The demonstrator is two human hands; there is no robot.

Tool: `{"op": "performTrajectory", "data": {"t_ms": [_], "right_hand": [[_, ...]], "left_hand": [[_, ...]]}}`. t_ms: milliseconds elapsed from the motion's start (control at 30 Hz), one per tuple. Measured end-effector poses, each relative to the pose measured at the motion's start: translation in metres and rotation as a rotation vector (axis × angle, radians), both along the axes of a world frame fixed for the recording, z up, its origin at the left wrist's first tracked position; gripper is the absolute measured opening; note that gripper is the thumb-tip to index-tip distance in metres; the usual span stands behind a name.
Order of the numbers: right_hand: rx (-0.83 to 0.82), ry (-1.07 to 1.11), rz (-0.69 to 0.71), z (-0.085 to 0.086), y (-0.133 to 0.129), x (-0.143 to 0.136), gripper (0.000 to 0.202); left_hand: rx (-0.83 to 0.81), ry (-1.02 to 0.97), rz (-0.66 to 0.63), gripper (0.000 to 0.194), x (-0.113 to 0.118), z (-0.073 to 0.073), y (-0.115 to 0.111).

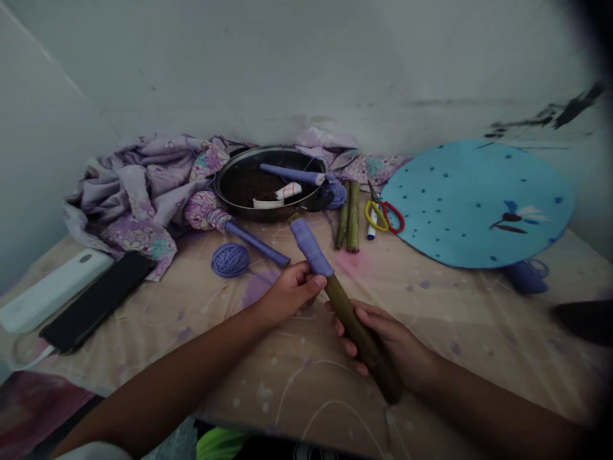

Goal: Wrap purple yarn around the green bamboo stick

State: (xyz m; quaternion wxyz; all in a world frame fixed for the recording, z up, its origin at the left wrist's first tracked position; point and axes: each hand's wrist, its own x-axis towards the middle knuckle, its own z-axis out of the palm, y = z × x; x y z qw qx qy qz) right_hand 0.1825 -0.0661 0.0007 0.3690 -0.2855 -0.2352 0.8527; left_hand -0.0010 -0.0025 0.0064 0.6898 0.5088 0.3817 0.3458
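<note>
The stick (353, 322) is held over the worktop (230, 358), its long axis running from eleven o'clock to five. The left hand (291, 289), nearer the far end, pinches it between closed fingers, thumb at the lower edge of the purple yarn wrap (310, 246). At four o'clock from there, the right hand (400, 342) curls its fingers around the bare part.

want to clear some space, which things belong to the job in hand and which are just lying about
Seem part of the job:
- part-wrapped stick, held in left hand and right hand
- purple yarn ball, matching the wrapping
- bare sticks
- scissors, possibly

Probably just lying about:
- black phone
- white device
- blue round mat
</note>
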Motion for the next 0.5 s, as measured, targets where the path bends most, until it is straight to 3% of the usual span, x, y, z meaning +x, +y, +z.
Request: {"op": "performTrajectory", "data": {"t_ms": [167, 300, 500], "right_hand": [[0.043, -0.035, 0.028, -0.0050, -0.0030, -0.0009, 0.029], [0.144, -0.110, 0.030, -0.0093, -0.0046, -0.0038, 0.049], [0.060, -0.131, -0.083, -0.0059, -0.0013, -0.0044, 0.025]], "left_hand": [[-0.015, -0.030, -0.015, 0.050, -0.0008, -0.0027, 0.0015], [-0.002, -0.059, 0.024, 0.050, -0.0015, -0.0049, 0.0028], [0.022, -0.044, 0.048, 0.047, -0.0030, -0.0041, 0.0059]]}}
